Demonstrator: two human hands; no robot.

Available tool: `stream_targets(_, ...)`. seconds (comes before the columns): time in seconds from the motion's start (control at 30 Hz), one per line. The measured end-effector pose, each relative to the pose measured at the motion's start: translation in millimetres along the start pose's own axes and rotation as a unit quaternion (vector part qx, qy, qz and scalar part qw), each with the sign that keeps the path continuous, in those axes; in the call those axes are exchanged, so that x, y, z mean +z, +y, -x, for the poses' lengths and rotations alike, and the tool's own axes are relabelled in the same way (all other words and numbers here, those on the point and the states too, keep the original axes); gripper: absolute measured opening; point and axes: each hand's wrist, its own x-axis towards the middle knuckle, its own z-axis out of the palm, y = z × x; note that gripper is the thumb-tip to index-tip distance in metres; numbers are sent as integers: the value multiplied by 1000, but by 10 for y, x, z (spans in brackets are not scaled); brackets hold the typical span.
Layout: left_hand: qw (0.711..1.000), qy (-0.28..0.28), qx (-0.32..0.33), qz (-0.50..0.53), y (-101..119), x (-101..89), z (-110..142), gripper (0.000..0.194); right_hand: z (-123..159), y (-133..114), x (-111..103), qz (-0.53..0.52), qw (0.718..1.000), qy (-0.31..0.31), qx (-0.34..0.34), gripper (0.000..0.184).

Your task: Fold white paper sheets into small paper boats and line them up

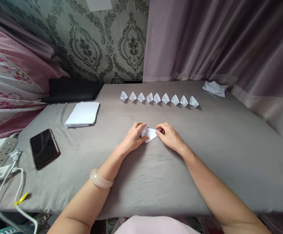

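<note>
Between my hands is a small piece of folded white paper, held just above or on the grey cloth. My left hand grips its left side, thumb on the near face and fingers behind. At the right corner, my right hand pinches the paper between thumb and fingers. Beyond the hands stands a row of several folded white paper boats. A stack of white paper sheets lies to the left of my left hand.
Grey cloth covers the table. On the left are a phone, a white power strip with cables, and black folded fabric. Crumpled white paper and a thin bluish stick lie far right, near the curtain.
</note>
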Motion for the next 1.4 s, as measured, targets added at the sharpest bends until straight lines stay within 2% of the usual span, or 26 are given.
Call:
stream_targets(0.2,1000,8,11,-23,-22,11,15,49,1,-13,-5,-19,1000,17,-9,9)
stream_targets(0.4,994,43,46,-92,-76,41,5,40,44,-55,-35,37,994,36,-101,12)
stream_targets(0.57,986,59,57,-144,-71,44,8,32,88,-127,-66,92,988,23,-125,9)
stream_targets(0.77,983,39,34,-178,11,21,23,31,130,-161,-42,163,972,30,-165,25)
stream_targets(1.2,985,37,17,-168,26,9,27,45,161,-182,-32,166,973,14,-162,35)
stream_targets(1.4,983,46,30,-173,-7,12,33,42,125,-194,-18,114,981,7,-159,21)
